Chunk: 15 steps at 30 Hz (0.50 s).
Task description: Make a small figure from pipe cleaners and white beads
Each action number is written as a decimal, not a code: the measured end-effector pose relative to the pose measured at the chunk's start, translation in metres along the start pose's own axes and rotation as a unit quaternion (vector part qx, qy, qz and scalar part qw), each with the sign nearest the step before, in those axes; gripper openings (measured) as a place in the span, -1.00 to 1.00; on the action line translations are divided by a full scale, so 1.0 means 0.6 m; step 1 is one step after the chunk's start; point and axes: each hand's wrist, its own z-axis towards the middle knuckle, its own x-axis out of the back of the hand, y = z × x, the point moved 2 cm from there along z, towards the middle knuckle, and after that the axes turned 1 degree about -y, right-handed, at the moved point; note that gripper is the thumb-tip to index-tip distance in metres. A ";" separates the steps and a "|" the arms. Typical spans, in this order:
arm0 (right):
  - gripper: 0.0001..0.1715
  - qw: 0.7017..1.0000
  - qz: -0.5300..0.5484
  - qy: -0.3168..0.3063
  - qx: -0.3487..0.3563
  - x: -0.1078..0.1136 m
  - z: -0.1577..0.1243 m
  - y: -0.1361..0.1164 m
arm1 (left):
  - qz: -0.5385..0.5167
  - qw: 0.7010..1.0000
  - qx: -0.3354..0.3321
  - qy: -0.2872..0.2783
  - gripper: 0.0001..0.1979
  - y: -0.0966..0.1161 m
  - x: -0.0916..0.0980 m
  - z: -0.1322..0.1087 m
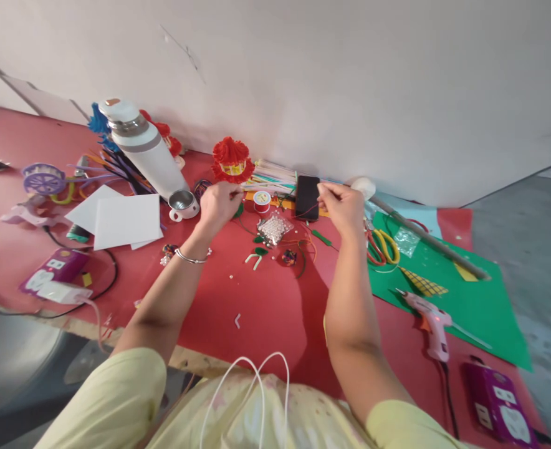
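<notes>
Red thread point(311, 211) trails from the right hand point(343, 207), over the far half of the counter point(266, 305). The right hand holds it in a narrow pinch. The left hand point(218, 206) is also pinched narrow; its contents cannot be told.

Near edge: a bent white piece point(237, 320) lies loose; a sweeping forearm could push it off.

Right edge: the glue gun point(432, 318) lies partly on the green sheet point(481, 312), nozzle toward the right forearm. If hot, contact could burn.

Middle: beads lie in and around the clear bead bag point(274, 229). Slack thread could snag it and scatter them, or tangle in the cords beside it.

Toward far edge: the thread spool point(262, 201) could topple if pulled; an outward left-hand swing could tip the cup point(183, 206).
</notes>
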 end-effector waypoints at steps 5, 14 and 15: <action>-0.72 0.966 -0.197 -0.139 0.092 -0.033 -0.015 -0.013 | 0.192 0.972 -0.121 -0.066 -0.77 -0.025 -0.006 0.005; -0.71 0.951 -0.209 -0.204 0.098 -0.059 -0.022 -0.031 | 0.363 0.924 -0.082 -0.088 -0.75 -0.041 -0.046 0.009; -0.72 0.952 -0.207 -0.202 0.097 -0.059 -0.021 -0.031 | 0.365 0.924 -0.086 -0.075 -0.70 -0.038 -0.053 0.010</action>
